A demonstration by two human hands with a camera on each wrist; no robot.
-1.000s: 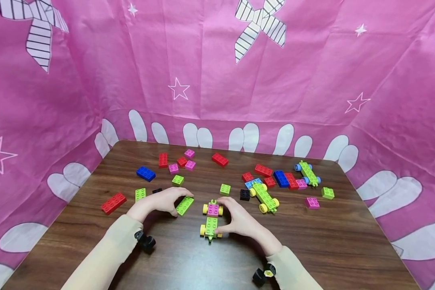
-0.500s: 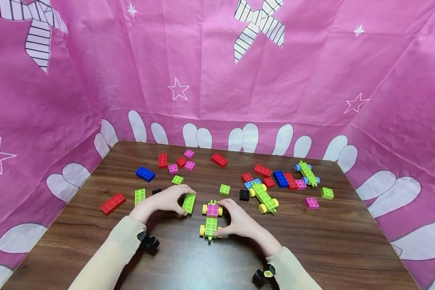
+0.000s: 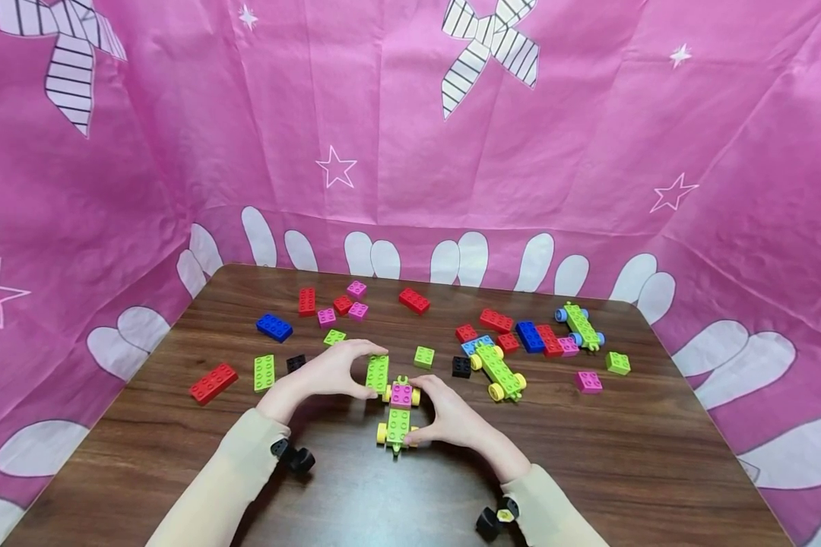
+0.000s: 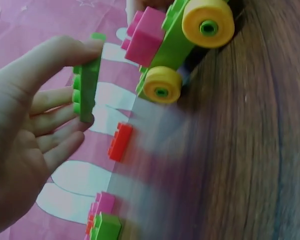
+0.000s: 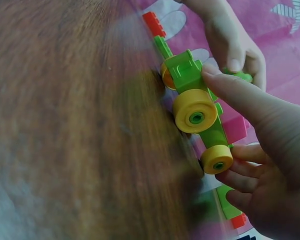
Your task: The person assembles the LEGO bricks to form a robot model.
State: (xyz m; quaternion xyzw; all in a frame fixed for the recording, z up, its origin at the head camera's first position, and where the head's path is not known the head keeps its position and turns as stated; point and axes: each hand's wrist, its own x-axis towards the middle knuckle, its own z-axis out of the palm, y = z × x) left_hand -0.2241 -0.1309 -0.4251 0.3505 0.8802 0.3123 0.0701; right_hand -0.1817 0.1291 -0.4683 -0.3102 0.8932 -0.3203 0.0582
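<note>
"How far along is the building?"
"Look at the desk (image 3: 588, 471) first; bricks lie all about it, so I think lots is left."

"What are the hands doing?"
"The right hand (image 3: 454, 414) holds a green car (image 3: 398, 427), thumb at the near end, fingers by the far end; the left hand (image 3: 331, 372) pinches a long green brick (image 3: 377, 374) between thumb and fingers."

"Where is that car?"
"It stands on the desk, in front of the person; the yellow-wheeled car (image 3: 499, 372) to its right and the blue-wheeled car (image 3: 581, 327) farther back have bare tops, so they look not begun."

"And the long green brick?"
"It is up off the desk, just beside the held car's far left wheel; it is not on yet, so that bit seems left to do."

"So what is done?"
"One small thing; the pink block (image 3: 401, 395) sits on the car's far part; the near bumps are bare."
</note>
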